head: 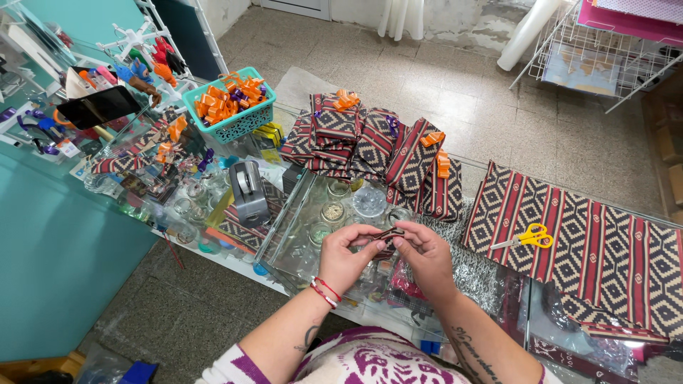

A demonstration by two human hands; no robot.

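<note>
A small dark strip of patterned ribbon (389, 233) is held above the glass counter (299, 235), stretched level between the two hands. The left hand (345, 257) pinches its left end between thumb and fingertips; the right hand (425, 257) pinches the right end the same way. Both grips are narrow and closed on the strip, which spans the short gap between the fingertips; its finer detail is too small to tell. The left wrist carries a red and white bracelet (324, 291).

Under the hands, through the glass, sit several small round jars (332, 212). Just left of the hands stands a grey tape dispenser (249, 192). Beyond the hands lies a heap of folded woven fabric pieces (370, 149) in dark red, black and cream, some bearing orange bows (432, 139). Further left, a teal basket (238, 122) holds orange and purple bows. To the right, a flat sheet of the same woven fabric (605, 249) lies on the counter, with yellow-handled scissors (530, 237) resting on it, well apart from the right hand. A dark phone (99, 107) stands propped at far left.
</note>
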